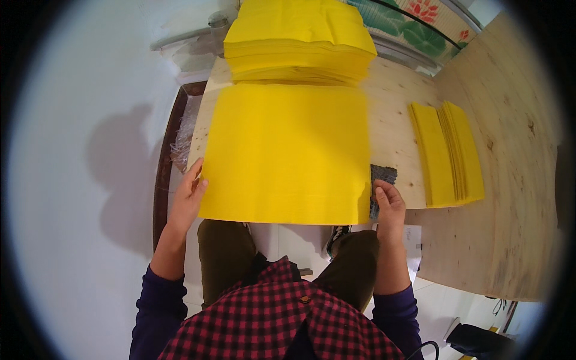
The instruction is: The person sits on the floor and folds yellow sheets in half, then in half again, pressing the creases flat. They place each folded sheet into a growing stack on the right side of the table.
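Note:
A large flat yellow fabric sheet (285, 156) lies in front of me, its near edge along the table's front edge. At its left edge is my left hand (189, 198), open, with thumb and fingers apart and the fingertips touching or very close to the sheet. Just off the right edge, my right hand (391, 207) has curled fingers, thumb and index pressed together. Whether anything thin is between them I cannot make out. Beneath those fingertips lies a dark grey textured pad (387, 174), partly hidden by the hand.
Behind the sheet rises a thick stack of folded yellow fabric (300, 51). Narrower folded yellow pieces (447, 153) lie on the wooden table (396, 102) at the right, near an upright wooden panel (510, 138). Clear plastic wrap (183, 141) shows beside the table's left edge. A glass jar (219, 27) stands behind.

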The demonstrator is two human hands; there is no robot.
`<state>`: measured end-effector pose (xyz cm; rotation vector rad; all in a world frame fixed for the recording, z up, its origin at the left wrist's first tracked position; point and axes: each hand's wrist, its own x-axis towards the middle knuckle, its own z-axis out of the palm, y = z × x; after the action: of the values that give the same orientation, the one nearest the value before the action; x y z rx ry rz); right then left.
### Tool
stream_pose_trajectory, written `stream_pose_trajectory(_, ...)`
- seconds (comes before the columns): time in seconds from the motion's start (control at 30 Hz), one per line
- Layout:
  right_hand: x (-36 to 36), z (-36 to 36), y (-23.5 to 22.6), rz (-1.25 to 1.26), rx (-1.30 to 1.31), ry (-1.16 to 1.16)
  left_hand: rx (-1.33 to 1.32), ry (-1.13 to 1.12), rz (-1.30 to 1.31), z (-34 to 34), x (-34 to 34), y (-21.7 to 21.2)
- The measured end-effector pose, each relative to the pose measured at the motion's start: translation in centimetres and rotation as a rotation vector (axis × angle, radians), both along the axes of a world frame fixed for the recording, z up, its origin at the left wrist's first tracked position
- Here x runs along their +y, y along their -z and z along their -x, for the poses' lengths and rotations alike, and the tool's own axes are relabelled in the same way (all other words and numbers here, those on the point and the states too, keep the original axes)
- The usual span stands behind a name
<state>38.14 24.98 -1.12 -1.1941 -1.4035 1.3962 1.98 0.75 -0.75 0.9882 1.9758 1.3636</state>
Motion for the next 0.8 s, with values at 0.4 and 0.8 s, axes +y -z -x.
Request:
stream_pose_trajectory(0.4, 0.0, -0.2, -0.1, 0.137, -0.057, -0.051, 0.010, 0.006, 0.006, -0.3, -0.1, -0.1)
stream_pose_trajectory(0.8, -0.4, -0.1, -0.1, -0.096, -0.209, -0.003, 0.056, 0.006, 0.017, -0.5, -0.2, -0.1)
